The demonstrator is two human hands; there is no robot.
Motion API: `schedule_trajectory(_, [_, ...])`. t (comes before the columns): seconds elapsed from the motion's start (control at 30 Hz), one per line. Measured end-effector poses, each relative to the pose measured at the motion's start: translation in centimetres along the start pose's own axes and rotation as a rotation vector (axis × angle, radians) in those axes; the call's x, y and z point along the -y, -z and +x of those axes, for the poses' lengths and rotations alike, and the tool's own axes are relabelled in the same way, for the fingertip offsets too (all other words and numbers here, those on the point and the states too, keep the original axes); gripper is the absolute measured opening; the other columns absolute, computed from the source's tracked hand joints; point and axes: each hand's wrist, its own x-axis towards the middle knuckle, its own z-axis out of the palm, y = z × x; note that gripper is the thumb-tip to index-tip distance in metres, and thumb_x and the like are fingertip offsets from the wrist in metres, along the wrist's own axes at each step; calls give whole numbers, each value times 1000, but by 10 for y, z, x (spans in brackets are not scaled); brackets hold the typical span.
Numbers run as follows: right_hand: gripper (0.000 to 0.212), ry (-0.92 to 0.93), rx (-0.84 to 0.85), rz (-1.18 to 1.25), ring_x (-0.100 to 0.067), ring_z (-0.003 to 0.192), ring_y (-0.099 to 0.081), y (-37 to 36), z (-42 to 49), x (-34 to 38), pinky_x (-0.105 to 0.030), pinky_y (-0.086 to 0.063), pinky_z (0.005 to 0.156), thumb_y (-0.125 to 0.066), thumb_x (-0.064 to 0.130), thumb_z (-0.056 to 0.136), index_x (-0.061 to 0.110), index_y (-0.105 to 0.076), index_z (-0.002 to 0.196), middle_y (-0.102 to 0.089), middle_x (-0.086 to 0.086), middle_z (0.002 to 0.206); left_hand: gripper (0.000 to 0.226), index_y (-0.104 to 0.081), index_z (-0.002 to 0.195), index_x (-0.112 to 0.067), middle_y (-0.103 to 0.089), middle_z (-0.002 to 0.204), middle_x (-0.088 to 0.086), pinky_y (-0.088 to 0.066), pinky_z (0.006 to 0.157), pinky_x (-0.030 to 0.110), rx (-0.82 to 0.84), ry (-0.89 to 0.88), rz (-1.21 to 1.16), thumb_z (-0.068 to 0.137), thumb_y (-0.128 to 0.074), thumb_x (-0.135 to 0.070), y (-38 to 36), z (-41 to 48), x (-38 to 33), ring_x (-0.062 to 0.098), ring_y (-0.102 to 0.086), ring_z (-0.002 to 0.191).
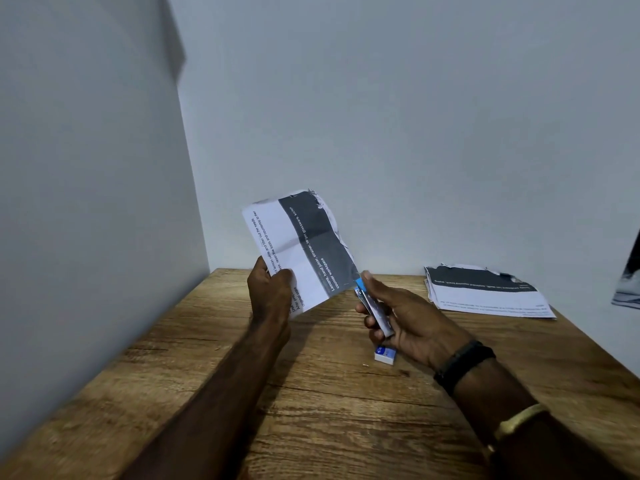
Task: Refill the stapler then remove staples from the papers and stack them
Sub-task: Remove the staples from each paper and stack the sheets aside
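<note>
the left hand (272, 292) pinches the stapled papers (304, 244) by their lower edge, raised over the bench (311, 410). the right hand (405, 320) is curled round the small stapler (372, 304), its blue tip at the sheets' 4 o'clock corner. the paper looks light, floppy and easily torn, so it likely wants support close to the staple. a stack (485, 292) lies at 2 o'clock, and a staple box (385, 355) at 6.

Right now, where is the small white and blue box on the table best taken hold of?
Probably pinch the box across its width from above: it lies flat on the table, low and small, with bare wood beside it.
</note>
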Motion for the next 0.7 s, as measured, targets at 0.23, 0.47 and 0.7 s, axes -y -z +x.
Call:
schedule_trajectory(0.23, [41, 69, -49, 9, -13, 56, -63, 5, 8, -5, -26, -51, 46, -80, 41, 81, 5, -75, 98, -75, -9, 82, 33, -62, 87, -18, -70, 70, -9, -51, 49, 27, 24, -8, -35, 80, -48, 11, 0, -2, -2, 10, -63, 55])
schedule_trajectory(0.47, [48, 102, -28, 32, -13, 60, -66, 7, 9, -6, -28, -54, 50, -84, 44, 73, 3, -76, 98, -77, -9, 86, 33, -62, 86, -18, -71, 68, -11, -51, 45, 23, 45, -17, -23, 80, -48, 11, -1, -3, 0, 3, -63, 51])
schedule_trajectory(0.7, [50, 138, -6, 13, -14, 66, -68, 8, 12, -6, -29, -54, 52, -85, 42, 73, 5, -75, 104, -77, -9, 94, 32, -63, 85, -18, -70, 71, -6, -50, 45, 23, 71, -37, -5, 81, -49, 11, -4, -4, 3, 7, -62, 54])
